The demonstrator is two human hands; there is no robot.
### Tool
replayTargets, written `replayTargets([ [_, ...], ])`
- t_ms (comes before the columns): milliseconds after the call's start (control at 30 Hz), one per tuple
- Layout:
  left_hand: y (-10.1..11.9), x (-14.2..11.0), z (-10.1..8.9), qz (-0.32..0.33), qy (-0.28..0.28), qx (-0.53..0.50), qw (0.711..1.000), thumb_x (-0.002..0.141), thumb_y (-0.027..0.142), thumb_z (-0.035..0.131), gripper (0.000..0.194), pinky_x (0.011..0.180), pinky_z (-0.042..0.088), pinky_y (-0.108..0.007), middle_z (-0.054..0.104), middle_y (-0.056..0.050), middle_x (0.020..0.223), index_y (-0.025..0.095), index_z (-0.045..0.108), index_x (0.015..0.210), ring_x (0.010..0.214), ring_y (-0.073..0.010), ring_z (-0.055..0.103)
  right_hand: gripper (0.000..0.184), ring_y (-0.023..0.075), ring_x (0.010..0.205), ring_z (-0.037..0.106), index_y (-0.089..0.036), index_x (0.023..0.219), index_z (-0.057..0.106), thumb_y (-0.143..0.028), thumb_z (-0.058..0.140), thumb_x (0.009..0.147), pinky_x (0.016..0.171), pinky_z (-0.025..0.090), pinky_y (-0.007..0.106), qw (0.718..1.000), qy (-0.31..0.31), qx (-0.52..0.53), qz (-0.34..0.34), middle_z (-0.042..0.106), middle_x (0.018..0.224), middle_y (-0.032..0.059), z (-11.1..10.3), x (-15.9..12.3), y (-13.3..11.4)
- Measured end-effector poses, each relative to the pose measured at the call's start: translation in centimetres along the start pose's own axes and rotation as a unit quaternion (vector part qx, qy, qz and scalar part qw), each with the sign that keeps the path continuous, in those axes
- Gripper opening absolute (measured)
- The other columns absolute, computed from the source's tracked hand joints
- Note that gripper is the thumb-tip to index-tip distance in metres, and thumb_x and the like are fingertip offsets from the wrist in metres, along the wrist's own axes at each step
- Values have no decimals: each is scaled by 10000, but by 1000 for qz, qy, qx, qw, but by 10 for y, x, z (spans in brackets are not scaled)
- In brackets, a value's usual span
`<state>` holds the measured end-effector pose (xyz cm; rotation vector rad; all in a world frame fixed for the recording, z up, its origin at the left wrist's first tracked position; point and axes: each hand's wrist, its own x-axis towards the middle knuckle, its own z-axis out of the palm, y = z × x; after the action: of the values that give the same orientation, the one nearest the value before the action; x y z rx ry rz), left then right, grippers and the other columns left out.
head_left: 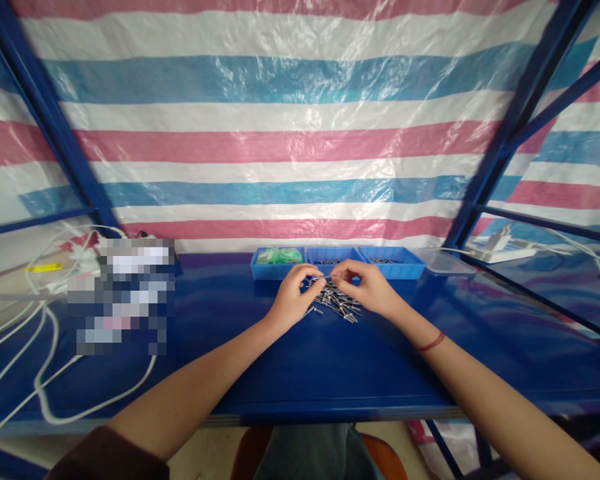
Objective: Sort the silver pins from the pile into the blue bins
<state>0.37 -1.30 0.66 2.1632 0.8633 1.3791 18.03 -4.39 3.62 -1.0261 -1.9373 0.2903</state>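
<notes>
A pile of silvery blind rivets (343, 303) with thin pins lies on the blue table (280, 380). Over its far side, my left hand (294, 295) and my right hand (367, 288) face each other with thumbs and forefingers pinched. Between the fingertips spans a thin blind rivet (327, 276), gripped at its left end by my left hand and at its right end by my right. The fingers partly cover it. One loose rivet (319, 311) sits by the pile's left edge, just under my left hand.
Behind the hands stand three joined blue bins (403, 270); the left one holds a green packet (280, 255), the others small metal parts. A clear lid (447, 262) lies right of them. White cables (55, 333) run along the left, by a pixelated area. Blue posts (490, 160) frame the table.
</notes>
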Motion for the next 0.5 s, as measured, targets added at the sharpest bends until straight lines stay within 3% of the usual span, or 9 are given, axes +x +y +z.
replayTargets([
  [167, -1, 0, 0, 26, 2, 21, 999, 808, 221, 560, 85, 788, 460, -289, 584, -50, 1037, 194, 586, 884, 1012, -174, 548, 199, 121, 625, 546, -157, 797, 631, -316, 513, 817, 582, 431, 243, 999, -47, -23, -4, 639, 730, 34, 3, 1, 7],
  [233, -2, -1, 1, 25, -9, 37, 999, 816, 246, 555, 174, 836, 452, -321, 588, -58, 1043, 198, 562, 983, 1000, -178, 554, 221, 133, 654, 568, -160, 800, 636, -330, 497, 827, 609, 439, 253, 998, -57, -33, 10, 661, 778, 43, 1, 3, 14],
  [300, -3, -3, 2, 24, -23, 63, 998, 822, 296, 553, 343, 897, 427, -364, 580, -82, 1086, 193, 488, 1142, 1025, -195, 545, 237, 149, 673, 582, -161, 810, 642, -341, 489, 826, 636, 443, 269, 996, -18, -66, 49, 672, 802, 51, -6, 5, 24],
  [367, -3, -5, 2, 31, -52, 96, 994, 836, 348, 529, 445, 945, 391, -397, 565, -102, 1140, 187, 418, 1236, 1083, -218, 514, 244, 169, 677, 592, -157, 820, 650, -344, 493, 813, 660, 442, 287, 984, 60, -130, 105, 680, 814, 65, -19, 6, 36],
  [500, -2, -9, 1, 63, -135, 146, 978, 855, 410, 474, 417, 989, 351, -410, 532, -88, 1226, 222, 464, 1227, 1171, -242, 453, 263, 213, 712, 608, -144, 843, 668, -308, 468, 794, 672, 428, 307, 918, 180, -291, 202, 685, 812, 103, -52, 3, 62],
])
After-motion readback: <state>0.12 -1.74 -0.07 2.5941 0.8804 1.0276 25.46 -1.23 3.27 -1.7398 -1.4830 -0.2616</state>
